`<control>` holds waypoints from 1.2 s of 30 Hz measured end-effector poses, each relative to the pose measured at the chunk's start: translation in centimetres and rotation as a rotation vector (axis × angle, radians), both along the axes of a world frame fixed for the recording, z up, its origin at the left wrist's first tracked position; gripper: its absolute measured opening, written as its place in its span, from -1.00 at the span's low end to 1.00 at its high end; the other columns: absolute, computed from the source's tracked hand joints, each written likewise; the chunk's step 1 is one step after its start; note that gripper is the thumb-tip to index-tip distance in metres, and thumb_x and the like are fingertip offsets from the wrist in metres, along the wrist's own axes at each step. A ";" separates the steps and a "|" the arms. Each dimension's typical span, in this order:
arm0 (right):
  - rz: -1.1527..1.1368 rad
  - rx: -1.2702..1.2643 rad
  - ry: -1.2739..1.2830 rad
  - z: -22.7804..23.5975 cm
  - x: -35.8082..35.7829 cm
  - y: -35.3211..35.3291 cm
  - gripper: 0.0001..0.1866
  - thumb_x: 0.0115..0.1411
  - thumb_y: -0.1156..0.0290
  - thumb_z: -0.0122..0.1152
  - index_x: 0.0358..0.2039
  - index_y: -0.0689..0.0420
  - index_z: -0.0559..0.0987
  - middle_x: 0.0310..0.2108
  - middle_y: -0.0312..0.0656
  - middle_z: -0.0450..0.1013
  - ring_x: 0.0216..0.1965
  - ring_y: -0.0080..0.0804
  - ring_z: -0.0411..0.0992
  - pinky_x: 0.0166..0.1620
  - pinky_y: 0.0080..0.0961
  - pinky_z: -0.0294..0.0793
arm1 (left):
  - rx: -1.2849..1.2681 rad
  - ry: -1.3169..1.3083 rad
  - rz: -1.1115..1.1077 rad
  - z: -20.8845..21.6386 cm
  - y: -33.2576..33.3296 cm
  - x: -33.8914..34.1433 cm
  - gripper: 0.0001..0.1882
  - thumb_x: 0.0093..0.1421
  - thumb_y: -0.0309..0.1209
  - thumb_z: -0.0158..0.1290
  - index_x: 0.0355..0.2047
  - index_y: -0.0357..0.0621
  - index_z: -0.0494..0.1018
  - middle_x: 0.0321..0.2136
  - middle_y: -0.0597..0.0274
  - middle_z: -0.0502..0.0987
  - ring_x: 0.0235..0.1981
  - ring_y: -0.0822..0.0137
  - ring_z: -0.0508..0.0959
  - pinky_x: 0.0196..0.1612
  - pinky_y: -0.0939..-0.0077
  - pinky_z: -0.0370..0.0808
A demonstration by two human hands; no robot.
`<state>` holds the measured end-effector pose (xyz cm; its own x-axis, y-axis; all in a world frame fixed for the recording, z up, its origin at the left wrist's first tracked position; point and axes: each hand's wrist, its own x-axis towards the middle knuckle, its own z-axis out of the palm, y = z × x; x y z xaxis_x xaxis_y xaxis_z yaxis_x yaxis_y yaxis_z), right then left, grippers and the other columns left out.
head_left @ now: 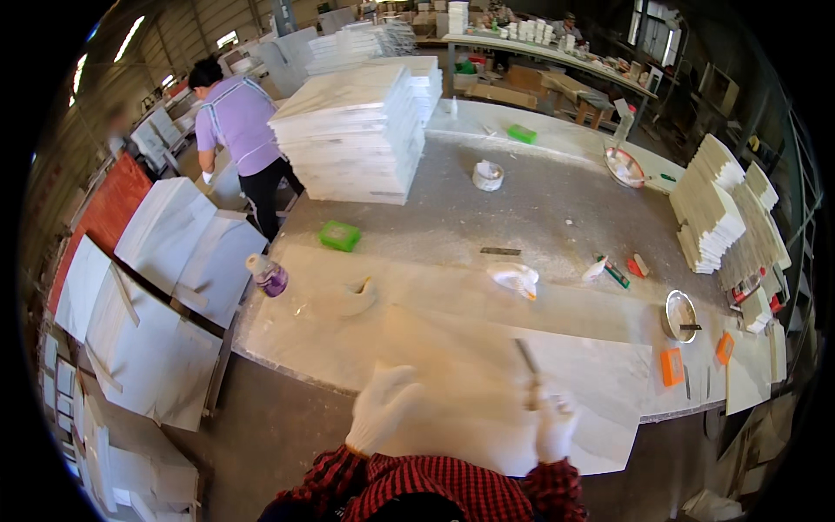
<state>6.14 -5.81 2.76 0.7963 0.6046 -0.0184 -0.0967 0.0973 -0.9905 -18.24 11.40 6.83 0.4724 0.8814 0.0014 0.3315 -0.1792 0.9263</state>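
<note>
A large pale marble-look slab (600, 378) lies flat on the work table in front of me. Over its right half, my right hand (557, 424) in a white knitted glove is closed around the handle of a scraper (525, 357), whose dark narrow blade points away from me. My left hand (385, 406), also gloved in white, is at the slab's near left part. Motion smears its fingers, so their pose is unclear. The slab's surface between my hands is blurred too. Beyond it lie a crumpled white glove (513, 278) and a flat dark blade (500, 251).
A tall stack of white slabs (348, 130) stands at the far left of the table. A purple-labelled bottle (268, 276) and green box (339, 236) sit left. Right are a metal bowl (679, 315), orange box (671, 366) and stacked tiles (709, 209). A co-worker (241, 122) stands beyond, left.
</note>
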 end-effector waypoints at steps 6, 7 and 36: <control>0.453 -0.272 0.091 3.6 -9.4 4.9 -0.55 0.36 0.53 0.17 0.24 0.41 0.49 -0.10 -0.06 0.63 -0.20 -0.42 0.61 -0.15 -0.48 0.63 | -0.709 -0.391 -0.135 1.5 -0.2 0.8 -0.70 0.39 -0.31 0.10 -0.07 -0.32 0.60 -0.17 0.20 0.65 -0.11 0.45 0.60 -0.05 0.52 0.52; 0.482 -0.272 0.080 3.8 -9.7 4.8 -0.53 0.36 0.54 0.17 0.25 0.41 0.47 -0.09 -0.04 0.63 -0.19 -0.41 0.62 -0.13 -0.48 0.63 | -0.725 -0.393 -0.150 1.9 -0.1 0.6 -0.71 0.39 -0.31 0.10 -0.10 -0.32 0.61 -0.18 0.20 0.65 -0.14 0.45 0.61 -0.07 0.53 0.52; 0.296 -0.350 0.258 2.6 -9.0 3.8 -0.63 0.47 0.22 0.12 -0.07 0.34 0.61 -0.45 -0.23 0.56 -0.49 -0.64 0.40 -0.37 -0.61 0.42 | -0.532 0.045 -0.096 -0.1 -1.4 -2.0 -0.68 0.31 -0.25 0.17 -0.32 -0.34 0.64 -0.44 0.26 0.62 -0.38 0.52 0.55 -0.19 0.60 0.48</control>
